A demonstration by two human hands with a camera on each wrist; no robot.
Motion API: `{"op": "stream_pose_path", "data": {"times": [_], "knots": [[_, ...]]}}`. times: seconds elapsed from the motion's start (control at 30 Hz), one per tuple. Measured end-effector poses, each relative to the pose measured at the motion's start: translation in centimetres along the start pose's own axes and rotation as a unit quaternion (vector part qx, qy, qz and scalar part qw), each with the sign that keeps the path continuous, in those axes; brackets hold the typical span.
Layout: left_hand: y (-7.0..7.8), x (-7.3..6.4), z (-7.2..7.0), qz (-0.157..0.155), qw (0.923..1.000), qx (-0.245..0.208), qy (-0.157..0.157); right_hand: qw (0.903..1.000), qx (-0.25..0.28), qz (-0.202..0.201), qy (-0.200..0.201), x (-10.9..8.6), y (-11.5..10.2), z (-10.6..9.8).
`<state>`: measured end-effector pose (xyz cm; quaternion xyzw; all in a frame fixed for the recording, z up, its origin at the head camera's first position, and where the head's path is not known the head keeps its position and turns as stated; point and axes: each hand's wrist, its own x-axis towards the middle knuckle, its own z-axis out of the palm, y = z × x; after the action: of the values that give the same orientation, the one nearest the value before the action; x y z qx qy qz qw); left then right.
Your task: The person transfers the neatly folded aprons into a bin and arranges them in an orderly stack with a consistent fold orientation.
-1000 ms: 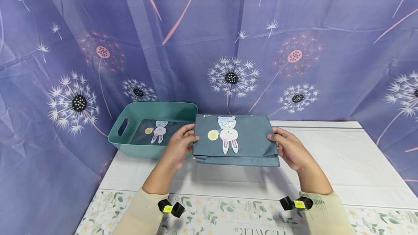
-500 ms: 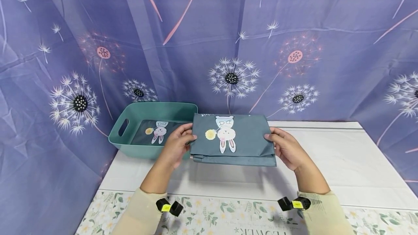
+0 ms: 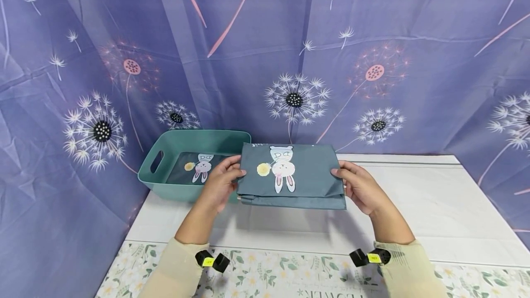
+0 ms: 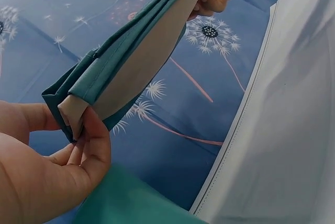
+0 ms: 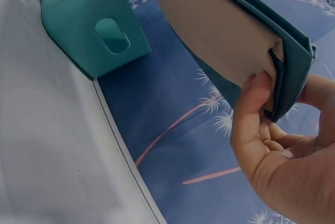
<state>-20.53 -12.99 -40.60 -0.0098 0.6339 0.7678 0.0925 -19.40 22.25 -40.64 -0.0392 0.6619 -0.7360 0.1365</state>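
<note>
A folded dark teal cloth [image 3: 308, 169], printed with an upside-down white rabbit and a yellow flower, is held up above the table between both hands. My left hand [image 3: 220, 182] pinches its left edge, thumb on top. At the opposite edge my right hand [image 3: 363, 187] pinches it the same way. The wrist views show stacked folds and a beige underside [image 5: 214, 30]. Left of it stands a teal plastic basket [image 3: 178, 191], partly behind my left hand. Inside lies another folded cloth [image 3: 178, 173] with the same rabbit print, its right part hidden.
The white table top [image 3: 414, 201] runs across under the hands, with a flower-patterned strip [image 3: 265, 270] along the near side. Behind the table hangs a purple curtain [image 3: 248, 86] with dandelion prints. One oval handle hole shows in the basket's left end.
Both hands have shifted a little to the left, carrying the folded cloth with them. The basket and the cloth inside it stay where they were.
</note>
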Motion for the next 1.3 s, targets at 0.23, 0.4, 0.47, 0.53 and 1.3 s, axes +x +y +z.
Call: {"op": "stream_pose_path", "data": {"times": [0.23, 0.4, 0.47, 0.53, 1.3], "knots": [[0.1, 0.1, -0.4, -0.002, 1.0, 0.002, 0.004, 0.9999, 0.013, 0.001, -0.002, 0.1, 0.0, 0.3], [0.3, 0.1, -0.5, -0.004, 1.0, 0.002, 0.004, 1.0, 0.003, -0.003, -0.006, 0.2, 0.0, 0.5], [0.4, 0.1, -0.6, -0.005, 1.0, 0.005, 0.005, 1.0, 0.0, -0.005, -0.007, 0.3, 0.0, 0.5], [0.5, 0.2, -0.6, -0.005, 0.9999, 0.008, 0.006, 0.9999, -0.001, -0.006, -0.009, 0.4, 0.0, 0.6], [1.0, 0.4, -2.1, -0.012, 0.9995, 0.026, 0.014, 0.9995, 0.007, -0.011, -0.028, 1.4, -0.4, 1.6]]}}
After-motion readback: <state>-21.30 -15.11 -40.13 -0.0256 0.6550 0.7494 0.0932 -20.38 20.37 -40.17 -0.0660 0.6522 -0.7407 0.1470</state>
